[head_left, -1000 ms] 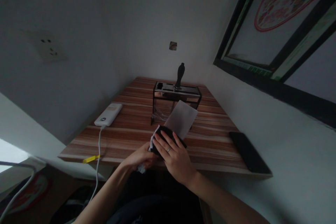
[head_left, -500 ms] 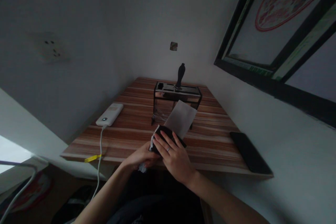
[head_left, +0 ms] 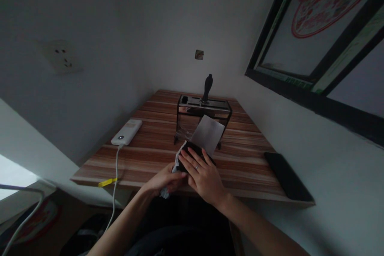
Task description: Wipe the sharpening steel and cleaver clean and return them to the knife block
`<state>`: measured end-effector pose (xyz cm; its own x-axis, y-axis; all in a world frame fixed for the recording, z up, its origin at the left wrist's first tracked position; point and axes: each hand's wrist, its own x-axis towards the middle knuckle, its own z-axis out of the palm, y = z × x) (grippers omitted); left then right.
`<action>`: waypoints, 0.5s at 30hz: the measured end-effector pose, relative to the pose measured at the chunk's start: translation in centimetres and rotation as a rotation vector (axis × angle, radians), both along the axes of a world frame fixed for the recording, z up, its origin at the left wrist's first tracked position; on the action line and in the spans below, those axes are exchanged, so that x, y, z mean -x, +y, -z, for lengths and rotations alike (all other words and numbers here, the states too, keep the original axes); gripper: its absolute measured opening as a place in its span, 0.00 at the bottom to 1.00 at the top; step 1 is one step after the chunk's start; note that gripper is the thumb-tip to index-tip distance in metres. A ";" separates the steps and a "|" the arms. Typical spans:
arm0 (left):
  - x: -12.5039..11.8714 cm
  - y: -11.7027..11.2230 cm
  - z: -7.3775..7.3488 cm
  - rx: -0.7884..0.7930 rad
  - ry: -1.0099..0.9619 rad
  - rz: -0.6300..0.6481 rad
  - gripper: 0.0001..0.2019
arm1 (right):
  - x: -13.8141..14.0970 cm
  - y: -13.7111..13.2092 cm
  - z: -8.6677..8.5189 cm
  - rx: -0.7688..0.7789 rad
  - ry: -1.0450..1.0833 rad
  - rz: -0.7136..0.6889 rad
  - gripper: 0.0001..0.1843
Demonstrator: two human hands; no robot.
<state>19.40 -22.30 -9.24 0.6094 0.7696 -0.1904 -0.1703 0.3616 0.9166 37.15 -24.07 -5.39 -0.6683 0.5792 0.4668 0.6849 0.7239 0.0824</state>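
Observation:
My right hand point(head_left: 204, 178) lies with its fingers stretched flat over the black handle point(head_left: 192, 149) of a cleaver, whose wide pale blade point(head_left: 208, 134) points away from me over the wooden table point(head_left: 144, 148). My left hand point(head_left: 166, 180) is closed on a white cloth point(head_left: 177, 163) that wraps the handle's near end, right at the table's front edge. Just behind the blade stands a clear knife rack point(head_left: 202, 114) with one black-handled knife point(head_left: 207, 86) upright in it.
A white power bank point(head_left: 126, 132) lies at the left, its cable point(head_left: 115, 176) hanging over the front edge by a yellow tag point(head_left: 105, 182). A black phone point(head_left: 287, 176) rests near the right edge. Walls close in on the left and back, a dark-framed window on the right.
Both hands have shifted slightly forward along the handle. The rest stays put; the view has nudged a little.

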 end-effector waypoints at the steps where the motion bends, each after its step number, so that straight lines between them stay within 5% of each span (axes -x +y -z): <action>1: 0.0 0.0 -0.1 0.002 -0.013 0.017 0.22 | -0.1 0.1 -0.1 -0.001 0.003 0.007 0.32; 15: 0.0 -0.1 -0.6 0.015 -0.053 0.123 0.19 | -2.5 3.6 -2.8 -0.068 0.104 0.172 0.30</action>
<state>19.42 -22.39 -8.66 0.7085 0.6858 -0.1664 -0.1721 0.3966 0.9017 39.69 -20.48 -2.55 -0.5082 0.6454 0.5703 0.8054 0.5906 0.0494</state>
